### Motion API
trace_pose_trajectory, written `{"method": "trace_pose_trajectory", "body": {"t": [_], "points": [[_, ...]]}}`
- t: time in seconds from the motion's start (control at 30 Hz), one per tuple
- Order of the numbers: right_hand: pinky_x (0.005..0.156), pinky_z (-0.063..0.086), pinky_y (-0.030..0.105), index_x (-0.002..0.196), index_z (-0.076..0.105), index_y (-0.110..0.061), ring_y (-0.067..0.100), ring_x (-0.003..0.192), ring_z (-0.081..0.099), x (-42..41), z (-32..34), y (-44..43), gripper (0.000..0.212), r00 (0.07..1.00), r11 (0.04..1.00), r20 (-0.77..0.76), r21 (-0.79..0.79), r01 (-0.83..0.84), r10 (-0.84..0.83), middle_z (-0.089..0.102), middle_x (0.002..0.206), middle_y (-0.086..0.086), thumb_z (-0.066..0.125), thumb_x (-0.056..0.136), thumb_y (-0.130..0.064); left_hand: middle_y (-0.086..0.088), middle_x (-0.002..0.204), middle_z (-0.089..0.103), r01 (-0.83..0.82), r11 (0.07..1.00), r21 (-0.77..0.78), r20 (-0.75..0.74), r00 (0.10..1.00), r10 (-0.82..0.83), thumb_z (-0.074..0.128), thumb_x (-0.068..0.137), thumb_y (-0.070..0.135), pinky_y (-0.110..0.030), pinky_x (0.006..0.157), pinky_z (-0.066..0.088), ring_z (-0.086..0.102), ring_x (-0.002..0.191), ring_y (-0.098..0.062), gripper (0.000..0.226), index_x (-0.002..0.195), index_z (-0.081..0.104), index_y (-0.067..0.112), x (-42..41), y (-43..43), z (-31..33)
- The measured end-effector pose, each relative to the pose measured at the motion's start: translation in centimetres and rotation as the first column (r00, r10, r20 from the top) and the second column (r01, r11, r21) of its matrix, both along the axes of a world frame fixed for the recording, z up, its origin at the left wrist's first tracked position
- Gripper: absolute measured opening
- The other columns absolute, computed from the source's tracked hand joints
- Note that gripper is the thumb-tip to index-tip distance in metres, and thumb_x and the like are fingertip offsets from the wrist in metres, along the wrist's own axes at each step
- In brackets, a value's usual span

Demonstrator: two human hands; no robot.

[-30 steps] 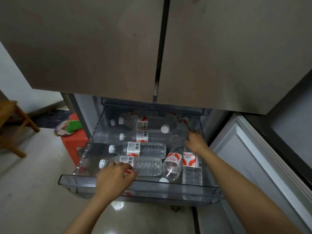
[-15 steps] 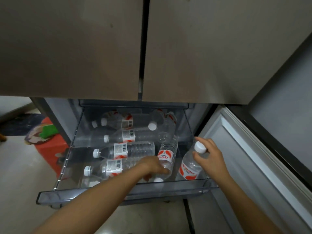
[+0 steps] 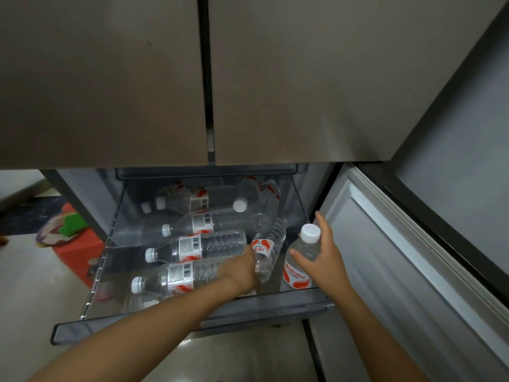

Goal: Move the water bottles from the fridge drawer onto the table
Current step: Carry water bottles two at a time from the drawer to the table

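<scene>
Head cam looks down into the open fridge drawer (image 3: 91, 330). My right hand (image 3: 322, 260) is wrapped round the shoulder of an upright bottle (image 3: 297, 277) in the near right corner, white cap poking out on top. My left hand (image 3: 242, 268) curls over the near end of a lying bottle (image 3: 265, 249) just left of it. The other bottles (image 3: 203, 246) lie on their sides, caps pointing left.
</scene>
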State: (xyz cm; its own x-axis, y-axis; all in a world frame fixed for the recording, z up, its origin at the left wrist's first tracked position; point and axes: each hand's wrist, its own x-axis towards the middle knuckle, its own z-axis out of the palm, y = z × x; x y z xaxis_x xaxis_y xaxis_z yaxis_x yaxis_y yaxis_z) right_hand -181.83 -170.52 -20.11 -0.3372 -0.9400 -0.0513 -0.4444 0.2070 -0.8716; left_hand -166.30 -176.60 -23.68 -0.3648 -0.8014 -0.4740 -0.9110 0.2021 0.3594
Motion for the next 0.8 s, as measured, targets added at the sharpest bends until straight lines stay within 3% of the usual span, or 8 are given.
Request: {"method": "trace_pose_trajectory", "body": {"t": [0.17,0.3,0.37,0.53,0.63,0.7,0.73,0.8], "points": [[0.099,0.044,0.048,0.131,0.037,-0.017,0.029,0.117,0.052,-0.3,-0.3,-0.2,0.065,0.998,0.996,-0.011,0.068,0.061,-0.060,0.052,0.128,0.010,0.072,0.076,-0.016,-0.015,0.109,0.064,0.018,0.982,-0.190,-0.056,0.998,-0.029,0.067,0.078,0.017,-0.040,0.080,0.051,0.061,0.095,-0.032,0.059,0.124,0.031,0.012,2.6,-0.3,3.9],[0.095,0.047,0.044,0.126,0.040,-0.014,0.028,0.112,0.054,-0.5,-0.1,-0.2,0.059,0.997,0.995,-0.008,0.053,0.083,-0.083,0.055,0.122,0.011,0.071,0.077,-0.014,-0.012,0.095,0.064,0.055,0.925,-0.376,-0.117,0.987,-0.106,0.065,0.076,0.009,-0.038,0.068,0.049,0.062,0.084,-0.030,0.051,0.118,0.038,0.014,3.1,-1.4,9.6],[0.096,0.046,0.045,0.126,0.040,-0.014,0.028,0.113,0.053,-0.5,-0.1,-0.1,0.058,0.997,0.995,-0.010,0.060,0.074,-0.073,0.055,0.123,0.010,0.071,0.077,-0.016,-0.010,0.089,0.062,0.079,0.924,-0.373,-0.185,0.970,-0.157,0.065,0.075,0.007,-0.035,0.062,0.045,0.060,0.081,-0.028,0.048,0.115,0.039,0.015,2.8,-1.6,11.4],[0.097,0.046,0.048,0.126,0.040,-0.015,0.027,0.114,0.053,-0.6,-0.4,-0.2,0.059,0.996,0.994,-0.013,0.056,0.089,-0.088,0.054,0.125,0.009,0.072,0.077,-0.019,-0.009,0.103,0.061,0.019,0.960,-0.278,-0.391,0.911,-0.132,0.064,0.077,0.005,-0.040,0.077,0.051,0.058,0.093,-0.027,0.043,0.113,0.043,0.016,2.0,-1.5,10.2],[0.095,0.047,0.048,0.125,0.041,-0.016,0.027,0.113,0.054,-0.8,-0.4,-0.2,0.057,0.994,0.993,-0.008,0.059,0.106,-0.106,0.055,0.124,0.009,0.072,0.077,-0.019,0.004,0.105,0.057,-0.126,0.963,-0.240,-0.611,0.790,-0.048,0.062,0.080,0.006,-0.020,0.072,0.043,0.056,0.102,-0.020,0.032,0.103,0.048,0.023,1.4,-1.4,8.1],[0.095,0.047,0.048,0.124,0.042,-0.017,0.026,0.112,0.054,-0.8,-0.5,-0.2,0.057,0.994,0.993,-0.031,0.057,0.103,-0.102,0.055,0.123,0.008,0.072,0.076,-0.021,0.008,0.106,0.054,-0.272,0.946,-0.178,-0.742,0.668,0.052,0.063,0.080,0.005,-0.009,0.074,0.042,0.055,0.106,-0.016,0.037,0.108,0.049,0.024,0.9,-0.6,6.8],[0.095,0.047,0.048,0.124,0.043,-0.016,0.025,0.112,0.053,-0.7,-0.5,-0.2,0.058,0.993,0.993,-0.054,0.048,0.104,-0.101,0.054,0.123,0.007,0.073,0.075,-0.022,0.008,0.111,0.053,-0.336,0.933,-0.128,-0.785,0.610,0.112,0.064,0.080,0.006,-0.011,0.081,0.043,0.054,0.109,-0.015,0.042,0.116,0.047,0.022,0.6,-0.1,6.1],[0.095,0.047,0.047,0.123,0.044,-0.014,0.024,0.112,0.052,-0.6,-0.4,-0.2,0.058,0.988,0.995,-0.117,0.029,0.101,-0.097,0.051,0.121,0.007,0.074,0.074,-0.024,0.001,0.127,0.049,-0.427,0.904,-0.015,-0.821,0.521,0.233,0.068,0.079,0.015,-0.029,0.098,0.043,0.048,0.118,-0.017,0.060,0.130,0.037,0.024,-0.1,0.8,4.7]]}}
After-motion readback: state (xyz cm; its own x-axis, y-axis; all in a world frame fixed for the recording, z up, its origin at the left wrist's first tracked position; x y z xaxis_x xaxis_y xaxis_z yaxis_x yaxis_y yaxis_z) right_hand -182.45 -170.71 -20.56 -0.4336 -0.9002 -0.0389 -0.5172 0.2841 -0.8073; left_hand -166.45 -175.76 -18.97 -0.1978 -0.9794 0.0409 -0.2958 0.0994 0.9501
